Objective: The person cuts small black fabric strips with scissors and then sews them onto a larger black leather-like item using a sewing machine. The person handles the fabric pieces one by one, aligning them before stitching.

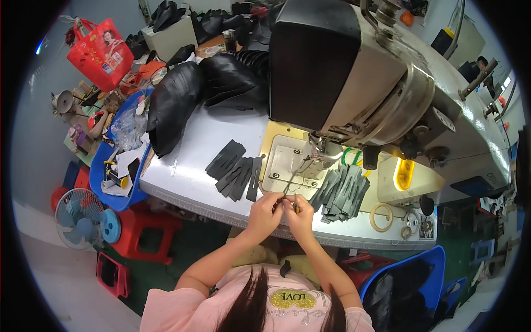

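Close together at the table's front edge, my left hand [264, 217] and my right hand [299, 217] meet at the fingertips. Both are pinched on a thin dark strip [287, 188] that reaches toward the sewing machine's presser foot. A small yellowish, dark-edged thing [297, 207] shows among my right fingers; its kind is unclear. Ahead of my hands lies the pale needle plate [282, 160] of the sewing machine [406, 83]. Flat black slotted pieces [235, 174] lie fanned out left of the plate. More black pieces [342, 193] are heaped at its right.
Stacked black leather-like panels [176, 105] stand at the back left of the white table [191, 182]. A blue bin [102, 174], red stool [138, 235] and fan [80, 218] are at the left. Another blue bin [437, 265] with black material is at lower right, below a tan ring [381, 217].
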The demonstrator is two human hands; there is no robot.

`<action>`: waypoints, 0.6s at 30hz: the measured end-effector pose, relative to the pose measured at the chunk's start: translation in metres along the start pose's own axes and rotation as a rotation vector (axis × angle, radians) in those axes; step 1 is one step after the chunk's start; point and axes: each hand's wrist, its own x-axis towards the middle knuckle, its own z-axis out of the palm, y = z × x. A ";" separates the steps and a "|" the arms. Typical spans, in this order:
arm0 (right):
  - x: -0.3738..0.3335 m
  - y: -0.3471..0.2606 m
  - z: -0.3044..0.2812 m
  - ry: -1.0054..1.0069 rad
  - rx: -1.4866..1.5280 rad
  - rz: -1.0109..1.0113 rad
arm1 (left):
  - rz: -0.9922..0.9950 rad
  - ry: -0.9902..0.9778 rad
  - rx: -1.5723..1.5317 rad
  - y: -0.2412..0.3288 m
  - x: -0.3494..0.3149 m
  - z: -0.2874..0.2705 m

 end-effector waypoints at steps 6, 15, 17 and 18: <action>-0.011 0.008 -0.011 0.051 -0.021 0.108 | -0.134 -0.197 -0.207 -0.017 0.005 0.005; -0.006 0.006 -0.019 0.053 -0.057 0.030 | -0.485 -0.293 -0.586 -0.020 0.008 0.010; -0.002 0.004 -0.022 0.025 -0.083 0.015 | -0.480 -0.304 -0.561 -0.019 0.010 0.009; -0.002 0.003 -0.024 0.016 -0.083 0.016 | -0.472 -0.308 -0.546 -0.020 0.010 0.010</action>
